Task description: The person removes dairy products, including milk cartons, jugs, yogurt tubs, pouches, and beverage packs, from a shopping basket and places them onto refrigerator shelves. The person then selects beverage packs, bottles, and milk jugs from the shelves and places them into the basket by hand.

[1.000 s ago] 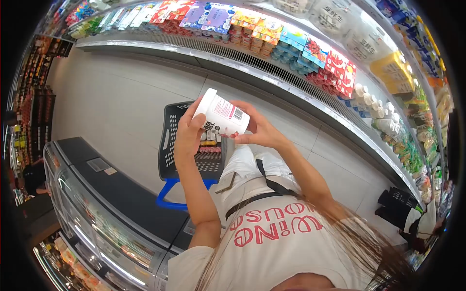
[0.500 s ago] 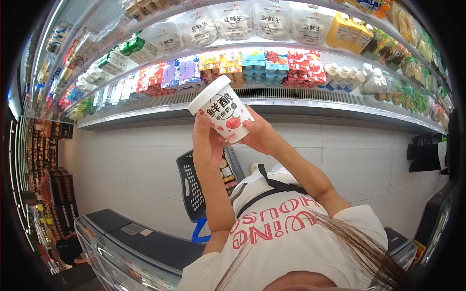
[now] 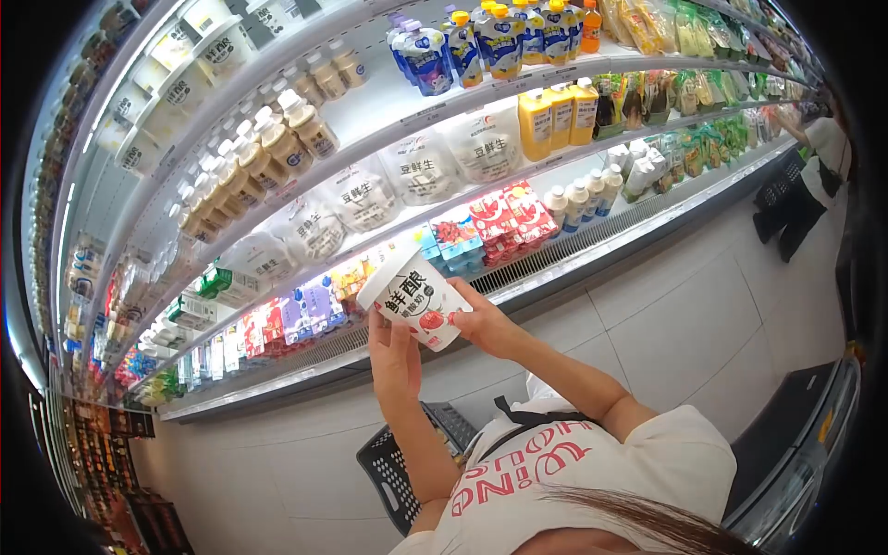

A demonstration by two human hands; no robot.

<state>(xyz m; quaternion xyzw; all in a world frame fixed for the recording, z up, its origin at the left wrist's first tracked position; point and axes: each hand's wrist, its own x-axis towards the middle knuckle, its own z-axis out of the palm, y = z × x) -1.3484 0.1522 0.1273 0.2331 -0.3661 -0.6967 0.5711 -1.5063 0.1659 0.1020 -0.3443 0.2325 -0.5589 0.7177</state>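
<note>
Tub (image 3: 418, 301) now before stocked shelves (image 3: 427, 115)

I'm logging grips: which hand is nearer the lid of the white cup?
Left. The left hand holds the cup with fingertips close to the lid; the right hand grips it farther down, toward the base.

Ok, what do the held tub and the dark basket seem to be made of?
Tub: plastic or coated paperboard, I can't tell which; smooth, low-sheen white, printed wall undented. Basket: probably moulded plastic, fairly matte, judging by the regular round holes through its wall.
</note>
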